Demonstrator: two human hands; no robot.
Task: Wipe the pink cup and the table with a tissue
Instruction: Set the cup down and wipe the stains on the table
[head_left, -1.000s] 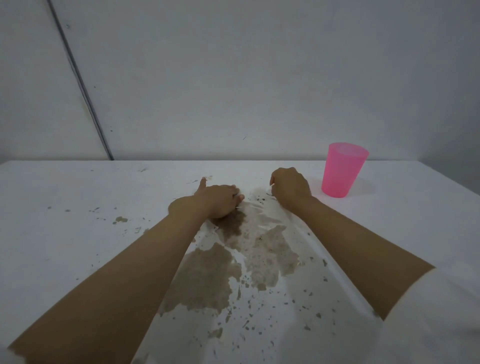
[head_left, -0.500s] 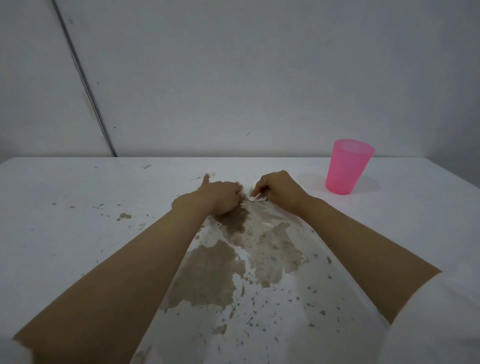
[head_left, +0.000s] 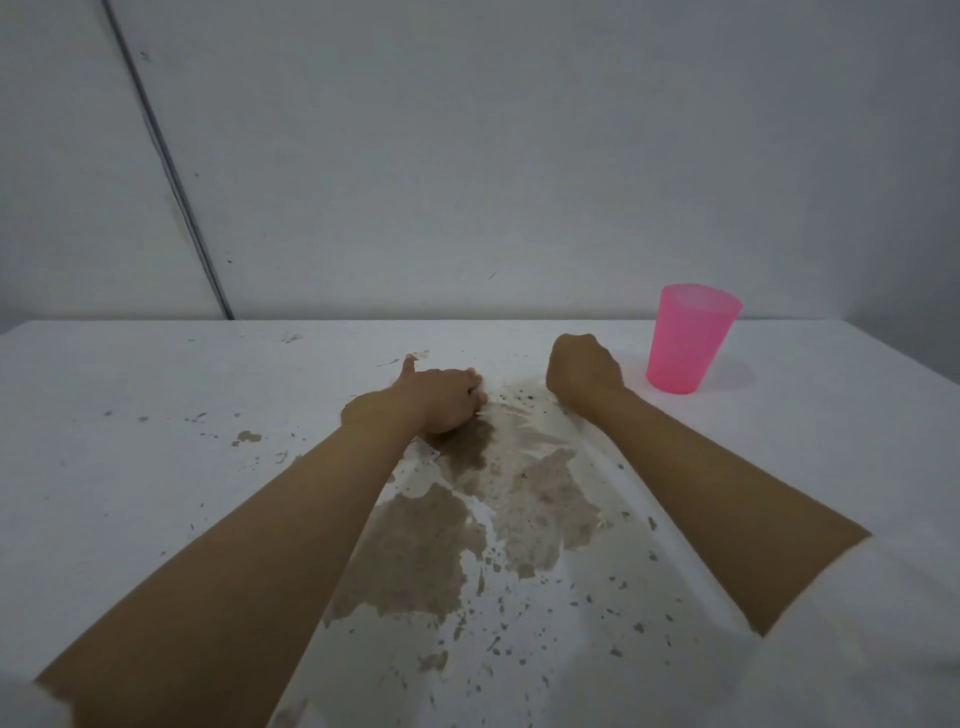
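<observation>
Head view: left hand (head_left: 441, 397) and right hand (head_left: 584, 371), both fisted, pin the far edge of the stained tissue (head_left: 519, 493) on the counter (head_left: 156, 467), apparently spreading it to absorb spillage. Pink cup (head_left: 688, 338) stands upright beside the right hand.

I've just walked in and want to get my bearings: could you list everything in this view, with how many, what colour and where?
pink cup: one, translucent pink, upright on the table at far right, just beyond the right hand.
tissue: one sheet, white with large brown wet patches, spread flat between the forearms.
specks: many, brown, scattered over the table to the left and over the near part of the tissue.
table: one, white, filling the lower half.
wall: grey-white, behind the table, with a dark line running down it at left.
left hand: closed, pressing the tissue's far edge.
right hand: fisted at the tissue's far right corner.
</observation>
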